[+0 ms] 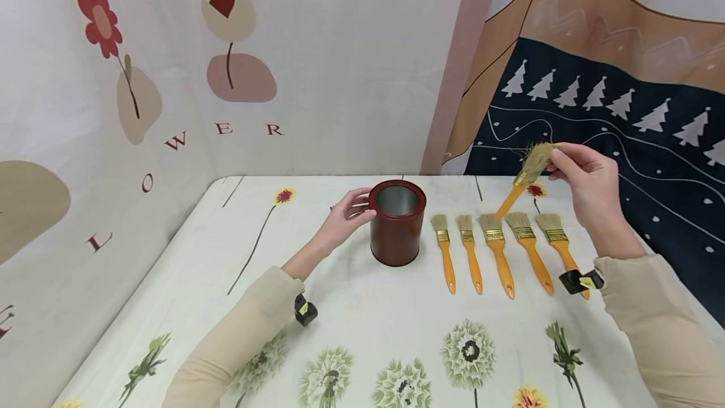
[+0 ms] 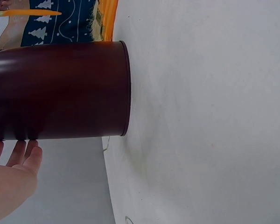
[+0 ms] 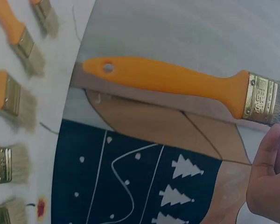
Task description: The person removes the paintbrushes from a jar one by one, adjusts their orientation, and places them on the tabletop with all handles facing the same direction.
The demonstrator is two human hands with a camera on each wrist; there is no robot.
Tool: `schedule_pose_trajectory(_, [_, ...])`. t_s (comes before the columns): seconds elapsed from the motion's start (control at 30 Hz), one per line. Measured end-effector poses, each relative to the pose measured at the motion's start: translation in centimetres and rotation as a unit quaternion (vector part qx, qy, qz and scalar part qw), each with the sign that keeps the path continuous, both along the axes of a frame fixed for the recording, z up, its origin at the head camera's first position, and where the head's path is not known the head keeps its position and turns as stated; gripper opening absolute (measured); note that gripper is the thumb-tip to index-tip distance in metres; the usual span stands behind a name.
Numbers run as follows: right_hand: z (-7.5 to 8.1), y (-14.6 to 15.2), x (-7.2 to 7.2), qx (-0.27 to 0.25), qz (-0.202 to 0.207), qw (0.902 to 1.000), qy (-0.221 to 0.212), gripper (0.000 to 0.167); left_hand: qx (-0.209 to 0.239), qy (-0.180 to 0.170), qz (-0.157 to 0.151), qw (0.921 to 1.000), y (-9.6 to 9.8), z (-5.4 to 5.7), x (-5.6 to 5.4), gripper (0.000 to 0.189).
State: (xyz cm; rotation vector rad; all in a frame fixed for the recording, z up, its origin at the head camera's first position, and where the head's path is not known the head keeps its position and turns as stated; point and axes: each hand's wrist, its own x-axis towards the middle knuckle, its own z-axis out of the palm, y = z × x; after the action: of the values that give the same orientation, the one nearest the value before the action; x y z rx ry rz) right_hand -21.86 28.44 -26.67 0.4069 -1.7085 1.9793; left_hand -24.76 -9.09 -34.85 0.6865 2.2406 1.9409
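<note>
A dark red, open-topped can (image 1: pixel 396 238) stands upright on the table. My left hand (image 1: pixel 345 216) touches its left side near the rim with the fingertips; in the left wrist view the fingers (image 2: pixel 31 158) rest against the can's wall without wrapping round it. Up in the air to the right, my right hand (image 1: pixel 589 181) pinches a paintbrush (image 3: pixel 177 79) by its bristles. The brush's orange handle slants down and left, toward the can's side of the table. Its metal ferrule sits just below my fingers, and the bristle ends are partly hidden by them.
Several orange-handled paintbrushes (image 1: pixel 498 263) of differing widths lie in a row right of the can, bristles toward the back. A flower-print cloth (image 1: pixel 351 294) covers the table. Printed curtains (image 1: pixel 351 68) hang behind and at the left.
</note>
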Motion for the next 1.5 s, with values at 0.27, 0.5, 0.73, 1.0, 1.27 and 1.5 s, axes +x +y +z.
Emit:
schedule_pose_trajectory(0.27, [-0.9, 2.5, -0.3, 0.041, -0.030, 0.9984, -0.026, 0.011, -0.003, 0.003, 0.000, 1.0000, 0.1, 0.4, 0.3, 0.050])
schedule_pose_trajectory(0.5, [-1.5, 4.9, -0.6, 0.187, -0.118, 0.9694, -0.107, 0.014, -0.003, 0.002, -0.001, 1.0000, 0.0, 0.3, 0.3, 0.051])
schedule_pose_trajectory(0.73, [-2.2, 6.9, -0.7, 0.344, -0.164, 0.9090, -0.169, 0.034, -0.001, -0.001, 0.000, 1.0000, 0.0, 0.3, 0.3, 0.051])
schedule_pose_trajectory(1.0, [-3.4, 8.8, -1.0, 0.393, -0.166, 0.8788, -0.215, 0.052, -0.003, -0.005, 0.002, 1.0000, 0.0, 0.3, 0.3, 0.051])
schedule_pose_trajectory(1.27, [-6.4, 12.2, -2.7, 0.388, -0.157, 0.8715, -0.255, 0.054, 0.003, -0.003, -0.001, 1.0000, 0.0, 0.0, 0.0, 0.051])
schedule_pose_trajectory(1.5, [-6.2, 11.4, -2.0, 0.391, -0.160, 0.8613, -0.282, 0.063, 0.011, 0.009, 0.004, 0.9999, -0.2, -2.0, -1.5, 0.050])
